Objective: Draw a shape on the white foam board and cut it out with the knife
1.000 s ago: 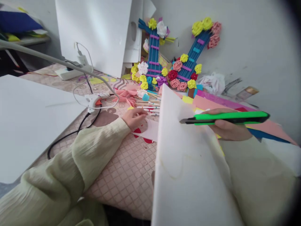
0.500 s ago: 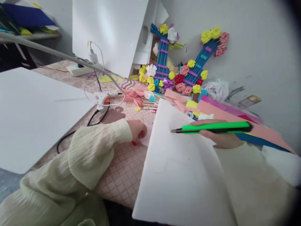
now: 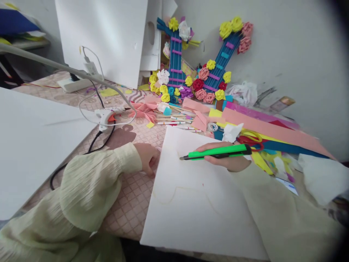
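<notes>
My right hand (image 3: pixel 231 163) is closed around a green and black utility knife (image 3: pixel 218 152). Its short blade points left, over a white foam board (image 3: pixel 188 218) lying on the table before me. Faint yellowish curved lines and a small red mark show on the board. At the board's left edge is my left hand (image 3: pixel 147 158), with its fingers curled; something pale shows at the fingertips, too hidden to name.
A hot glue gun (image 3: pixel 105 118) with its cord lies left of the board, near another large white board (image 3: pixel 40 145). Two blue paper guitars (image 3: pixel 176 54) with paper flowers lean at the wall. Scissors (image 3: pixel 251 138), sticks and coloured paper (image 3: pixel 272 133) lie behind and to the right.
The foam board was tilted and now lies flatter, its drawn lines plainer. My right hand has come down with it, still holding the knife. The camera view has shifted somewhat.
</notes>
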Motion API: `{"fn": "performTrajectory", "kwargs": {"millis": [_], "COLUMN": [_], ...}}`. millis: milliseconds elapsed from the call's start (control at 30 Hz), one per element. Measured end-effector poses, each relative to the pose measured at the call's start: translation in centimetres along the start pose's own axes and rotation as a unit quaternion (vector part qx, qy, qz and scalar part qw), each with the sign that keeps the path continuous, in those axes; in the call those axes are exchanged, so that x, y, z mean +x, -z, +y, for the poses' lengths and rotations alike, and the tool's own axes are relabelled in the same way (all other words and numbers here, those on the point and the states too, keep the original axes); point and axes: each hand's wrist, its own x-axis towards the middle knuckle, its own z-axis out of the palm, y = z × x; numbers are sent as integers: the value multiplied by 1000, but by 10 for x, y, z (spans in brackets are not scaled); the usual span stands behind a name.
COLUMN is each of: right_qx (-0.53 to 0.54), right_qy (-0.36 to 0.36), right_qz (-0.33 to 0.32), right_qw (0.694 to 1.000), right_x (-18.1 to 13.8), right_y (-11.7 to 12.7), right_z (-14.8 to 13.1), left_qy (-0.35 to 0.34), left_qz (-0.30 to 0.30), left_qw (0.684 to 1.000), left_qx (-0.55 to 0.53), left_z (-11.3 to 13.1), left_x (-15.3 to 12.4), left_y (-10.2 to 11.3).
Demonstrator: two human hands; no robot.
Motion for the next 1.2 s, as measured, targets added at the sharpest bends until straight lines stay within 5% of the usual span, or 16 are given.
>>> {"fn": "performTrajectory", "kwargs": {"millis": [400,967,1133,1200], "right_qx": [24,23,31,31], "right_qy": [25,50,53,47], "right_qz": [-18,-43,-49,-53], "right_qw": [999,998,997,997], "right_x": [9,23,23,22], "right_y": [-8,-7,-7,-7], "right_z": [-3,-2,0,-1], "left_qy": [17,-65,-138,-147], "left_qz": [-7,-39,185,201], "left_qw": [1000,994,972,968], "left_qx": [-11,-73,-35,5], "left_z": [-2,-24,-22,-19], "left_x": [-1,0,6,10], "left_y": [0,14,14,7]}}
